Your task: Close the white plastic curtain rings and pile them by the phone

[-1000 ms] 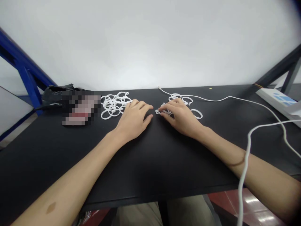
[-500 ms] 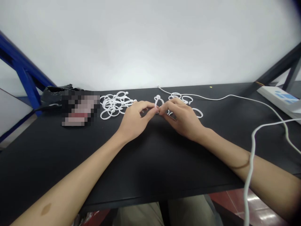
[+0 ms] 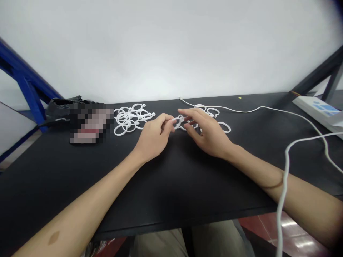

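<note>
My left hand [image 3: 154, 136] is closed, thumb and fingertips pinching a white curtain ring [image 3: 180, 117] with a small eyelet, which reaches out toward the right. My right hand [image 3: 208, 134] is just beside it with thumb and fingers apart; whether a fingertip touches the ring cannot be made out. Left of my left hand lies a loose pile of white curtain rings [image 3: 128, 119]. Behind and beside my right hand lie several more rings [image 3: 225, 127], partly hidden by its fingers.
A black table [image 3: 171, 189] carries everything. A white cable [image 3: 286, 171] crosses over my right forearm. At the far right stands a white device [image 3: 316, 110] with a blue panel. A black plastic bag [image 3: 63, 109] and a pixelated item [image 3: 92, 125] lie at the left.
My right hand has let go of the ring, spreading its fingers. The ring has tipped from upright to lower, and my left hand, still pinching, has shifted slightly left.
</note>
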A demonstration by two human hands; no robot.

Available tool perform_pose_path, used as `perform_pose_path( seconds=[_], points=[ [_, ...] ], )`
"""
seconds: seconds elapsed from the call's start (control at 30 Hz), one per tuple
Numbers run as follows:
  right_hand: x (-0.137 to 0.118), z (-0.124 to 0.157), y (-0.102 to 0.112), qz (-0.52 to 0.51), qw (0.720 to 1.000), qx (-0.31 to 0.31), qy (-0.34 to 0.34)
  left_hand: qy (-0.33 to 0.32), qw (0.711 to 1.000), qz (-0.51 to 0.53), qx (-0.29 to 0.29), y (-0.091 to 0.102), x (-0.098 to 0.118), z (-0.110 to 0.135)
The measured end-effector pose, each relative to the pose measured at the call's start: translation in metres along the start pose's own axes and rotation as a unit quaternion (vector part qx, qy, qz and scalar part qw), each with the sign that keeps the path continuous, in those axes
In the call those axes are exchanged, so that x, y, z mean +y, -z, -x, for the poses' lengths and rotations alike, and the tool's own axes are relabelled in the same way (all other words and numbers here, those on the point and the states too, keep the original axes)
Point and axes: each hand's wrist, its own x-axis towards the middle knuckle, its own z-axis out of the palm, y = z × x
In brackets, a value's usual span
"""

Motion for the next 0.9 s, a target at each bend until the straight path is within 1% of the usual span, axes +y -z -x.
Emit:
perform_pose_path(
  seconds=[0.1, 0.27, 0.5, 0.6, 0.7, 0.8, 0.9],
  points=[
    [-0.0012, 0.0001, 0.0, -0.015, 1.0, -0.002, 0.01, -0.01, 1.0, -0.008, -0.008, -0.001, -0.0005, -0.0001],
    [-0.0033, -0.0002, 0.0011, -0.043, 0.999, -0.007, 0.003, -0.018, 1.0, -0.021, -0.002, -0.0009, -0.0029, -0.0002],
    [-0.0042, 0.001, 0.0032, -0.062, 0.998, -0.02, -0.003, 0.012, 1.0, 0.016, -0.019, 0.0001, -0.0035, -0.0012],
    [-0.0033, 0.0014, 0.0033, -0.052, 0.999, -0.009, -0.009, 0.006, 1.0, 0.011, -0.022, -0.0011, -0.0024, -0.0007],
    [-0.0014, 0.0007, 0.0022, -0.036, 0.999, 0.001, -0.02, -0.02, 0.999, -0.029, -0.011, -0.0033, -0.0013, 0.0006],
    [-0.0002, -0.0003, 0.0012, -0.037, 0.999, 0.006, -0.031, -0.067, 0.994, -0.083, 0.002, -0.0054, -0.002, 0.0021],
    [0.0001, -0.0007, 0.0008, -0.033, 0.999, 0.009, -0.033, -0.113, 0.985, -0.128, -0.002, -0.0064, -0.0046, 0.0032]
  ],
)
